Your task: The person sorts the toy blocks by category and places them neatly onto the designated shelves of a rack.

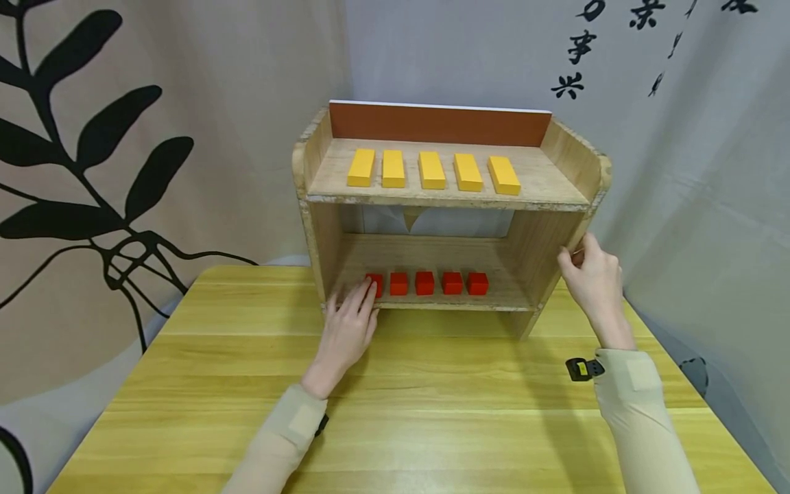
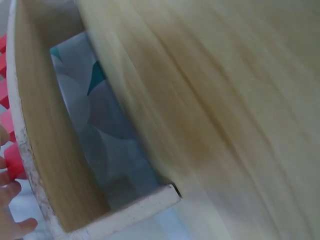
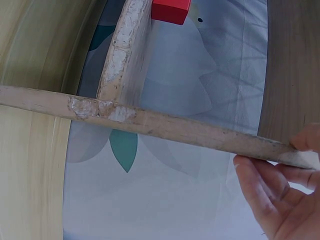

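A wooden two-tier shelf [image 1: 321, 247] stands on the table. My left hand [image 1: 350, 326] reaches to its lower tier and pinches the leftmost red block [image 2: 15, 161], partly covered by the fingers. More red blocks [image 1: 424, 283] sit in a row to its right, spaced apart. At the other end, my right hand [image 1: 594, 278] grips the edge of the right side panel [image 3: 190, 135], thumb on one side and fingers on the other. Several yellow blocks [image 1: 431, 170] lie in a row on the upper tier.
The wooden table [image 1: 432, 412] extends in front of the shelf. A brown back strip [image 1: 438, 125] lines the upper tier. Curtains hang behind, with a dark leaf pattern [image 1: 92, 137] on the left one and black writing on the right.
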The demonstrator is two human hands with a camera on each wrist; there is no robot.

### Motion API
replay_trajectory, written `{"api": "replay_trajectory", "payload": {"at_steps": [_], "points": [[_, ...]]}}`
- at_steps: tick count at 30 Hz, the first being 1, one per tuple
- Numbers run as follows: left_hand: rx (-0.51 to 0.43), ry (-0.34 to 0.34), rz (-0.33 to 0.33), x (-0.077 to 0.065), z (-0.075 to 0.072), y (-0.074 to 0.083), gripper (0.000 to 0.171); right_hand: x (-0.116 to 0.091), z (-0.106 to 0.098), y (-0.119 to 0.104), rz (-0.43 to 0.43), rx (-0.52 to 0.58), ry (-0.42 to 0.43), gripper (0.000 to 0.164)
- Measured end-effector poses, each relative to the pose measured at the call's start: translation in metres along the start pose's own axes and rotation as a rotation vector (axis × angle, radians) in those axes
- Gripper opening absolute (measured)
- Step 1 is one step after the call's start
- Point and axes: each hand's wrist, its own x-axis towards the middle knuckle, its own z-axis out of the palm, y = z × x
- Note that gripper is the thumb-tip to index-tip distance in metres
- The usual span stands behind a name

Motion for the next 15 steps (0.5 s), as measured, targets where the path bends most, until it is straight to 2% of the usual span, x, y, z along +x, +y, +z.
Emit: {"api": "replay_trajectory", "payload": {"at_steps": [10,13,15], "points": [[0.013,-0.065,-0.047,0.001,0.001,0.002,0.048,-0.002,0.000,-0.002,0.006,-0.020,0.000,0.027],[-0.014,-0.053,-0.062,0.001,-0.001,0.005,0.046,-0.007,0.003,-0.007,0.037,-0.119,0.019,0.033],[-0.044,-0.025,-0.075,0.002,-0.003,0.008,0.042,-0.016,0.008,-0.013,0.041,-0.222,0.073,0.037]]}}
